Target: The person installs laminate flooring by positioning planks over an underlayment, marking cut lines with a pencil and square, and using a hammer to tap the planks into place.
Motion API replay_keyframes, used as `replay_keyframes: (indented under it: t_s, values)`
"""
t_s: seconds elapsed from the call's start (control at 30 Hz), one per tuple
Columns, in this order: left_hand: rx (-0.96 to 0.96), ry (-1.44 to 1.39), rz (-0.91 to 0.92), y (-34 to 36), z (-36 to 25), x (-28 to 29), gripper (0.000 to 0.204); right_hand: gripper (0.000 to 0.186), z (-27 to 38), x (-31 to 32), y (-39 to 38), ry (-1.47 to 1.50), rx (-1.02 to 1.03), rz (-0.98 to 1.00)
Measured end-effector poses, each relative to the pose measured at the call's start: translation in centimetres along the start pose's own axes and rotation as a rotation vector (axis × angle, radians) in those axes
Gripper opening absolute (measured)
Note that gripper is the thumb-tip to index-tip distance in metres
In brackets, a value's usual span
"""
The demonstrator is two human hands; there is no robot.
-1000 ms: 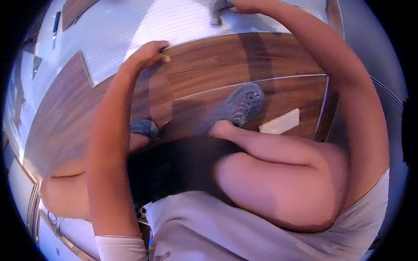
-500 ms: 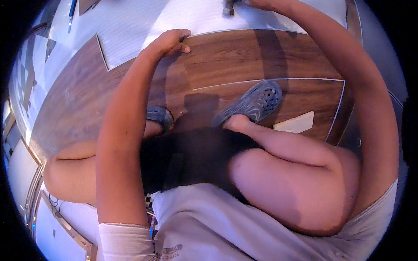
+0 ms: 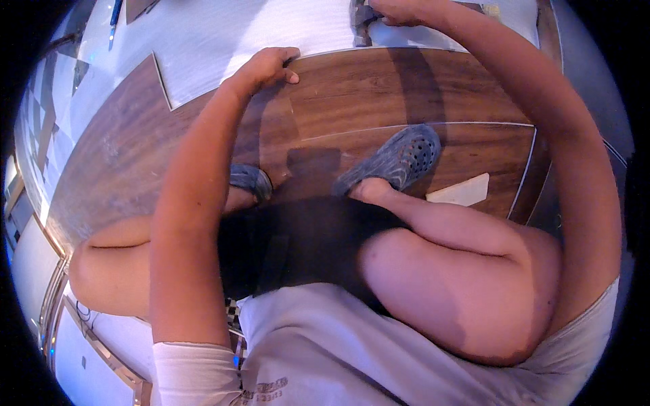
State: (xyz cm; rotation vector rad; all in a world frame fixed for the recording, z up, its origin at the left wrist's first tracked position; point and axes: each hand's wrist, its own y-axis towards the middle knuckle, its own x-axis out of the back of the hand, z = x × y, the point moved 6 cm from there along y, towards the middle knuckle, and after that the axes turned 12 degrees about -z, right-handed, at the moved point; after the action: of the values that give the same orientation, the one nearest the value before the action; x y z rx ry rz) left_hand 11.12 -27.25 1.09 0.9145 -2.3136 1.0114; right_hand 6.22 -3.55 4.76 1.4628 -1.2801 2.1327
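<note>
A brown wood-look floor plank [image 3: 365,78] lies ahead of my feet, its far edge against white underlay. My left hand [image 3: 267,70] is closed over that edge, fingertips at the rim and thumb on the plank's top face. Beyond the edge, near the top of the view, my right hand [image 3: 403,12] is closed around a hammer, whose handle is mostly hidden by the hand. The dark hammer head [image 3: 363,27] hangs down with its lower end at or very near the plank's far edge; contact is hard to tell.
White underlay [image 3: 203,40] spreads beyond the planks. A pale flat offcut [image 3: 460,191] lies right of my grey clog [image 3: 399,159]. A light strip [image 3: 521,176] marks the flooring's right side. A blue stick-like tool [image 3: 114,24] lies far left.
My right hand and the hammer have come slightly nearer, bringing the head down to the plank's far edge. My left hand has stayed nearly in place.
</note>
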Motion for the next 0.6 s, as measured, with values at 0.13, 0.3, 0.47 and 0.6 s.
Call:
replay_keyframes:
  t_s: [0.13,0.3,0.47,0.6]
  values:
    - [-0.024,0.032,-0.031,-0.1,0.1,0.2,0.037,0.022,1.5,-0.4,-1.3,0.006,-0.001,0.038]
    - [-0.078,-0.014,-0.059,-0.1,0.2,0.1,0.039,0.022,0.2,0.4,-1.0,-0.008,-0.014,0.02]
    - [-0.044,0.018,-0.02,0.2,1.2,-0.3,0.046,0.022,-2.4,1.1,-0.3,-0.021,-0.039,0.01]
    - [-0.099,0.08,-0.031,0.3,1.4,-0.1,0.05,0.022,-4.7,1.9,0.1,-0.029,-0.066,0.0]
